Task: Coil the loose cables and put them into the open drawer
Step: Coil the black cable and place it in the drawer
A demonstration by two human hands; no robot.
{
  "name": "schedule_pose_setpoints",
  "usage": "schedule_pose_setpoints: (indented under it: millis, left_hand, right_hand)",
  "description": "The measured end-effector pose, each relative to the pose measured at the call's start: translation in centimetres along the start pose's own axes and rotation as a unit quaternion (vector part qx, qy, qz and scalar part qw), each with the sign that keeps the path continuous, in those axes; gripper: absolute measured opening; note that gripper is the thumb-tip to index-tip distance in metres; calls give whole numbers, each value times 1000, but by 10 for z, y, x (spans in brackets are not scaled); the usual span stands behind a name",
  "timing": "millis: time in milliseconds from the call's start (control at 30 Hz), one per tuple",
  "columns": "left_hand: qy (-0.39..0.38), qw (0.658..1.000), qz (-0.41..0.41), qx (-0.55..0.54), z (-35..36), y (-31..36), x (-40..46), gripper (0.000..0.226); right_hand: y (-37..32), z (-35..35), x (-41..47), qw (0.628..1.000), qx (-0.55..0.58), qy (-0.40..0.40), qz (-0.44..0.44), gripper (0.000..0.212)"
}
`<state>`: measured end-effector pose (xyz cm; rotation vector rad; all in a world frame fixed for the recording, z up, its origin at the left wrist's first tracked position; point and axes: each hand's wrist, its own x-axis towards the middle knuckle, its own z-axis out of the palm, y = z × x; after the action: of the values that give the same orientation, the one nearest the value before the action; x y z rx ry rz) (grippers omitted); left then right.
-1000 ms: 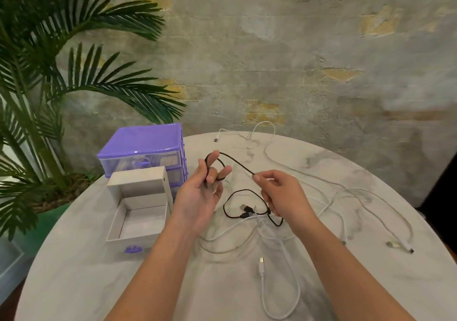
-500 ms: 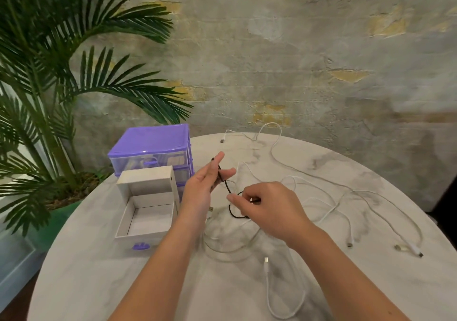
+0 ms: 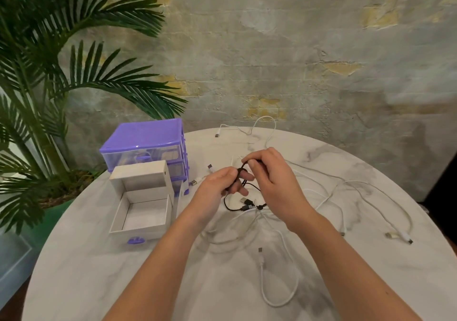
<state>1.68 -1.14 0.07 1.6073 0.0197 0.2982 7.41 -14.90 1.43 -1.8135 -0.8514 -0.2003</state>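
Note:
A thin black cable (image 3: 228,203) hangs in loops between both hands above the table's middle. My left hand (image 3: 217,184) grips the gathered loops, fingers curled round them. My right hand (image 3: 269,172) pinches the cable's upper bend between thumb and forefinger, right beside the left hand. The black cable's plugs (image 3: 246,204) dangle just below. Several white cables (image 3: 329,189) lie loose across the table, one looping near the front (image 3: 279,286). The white open drawer (image 3: 141,229) stands pulled out to the left, nothing visible inside.
The purple drawer unit (image 3: 146,142) stands behind the open drawer at the table's left. A palm plant (image 3: 49,86) rises beyond the left edge. The round marble table (image 3: 99,283) ends near a stained wall behind.
My right hand rose from the table to meet my left hand, bringing another loop of black cable. My left hand's fingers closed round the gathered loops.

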Motion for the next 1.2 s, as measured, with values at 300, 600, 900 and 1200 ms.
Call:
schedule_pose_setpoints:
  millis: [300, 600, 900, 1200]
  left_hand:
    - [42, 959, -68, -273, -6, 5, 5, 35]
    - [51, 960, -89, -259, -10, -1, 5, 28]
    - [22, 980, -95, -171, -5, 3, 2, 37]
    - [31, 996, -62, -50, -7, -1, 4, 42]
  right_hand:
    - [22, -3, 6, 986, -169, -14, 4, 23]
    - [22, 2, 4, 985, -141, -85, 49, 34]
    - [11, 9, 1, 997, -66, -25, 40, 17]
    - [6, -1, 3, 979, 99, -76, 161, 8]
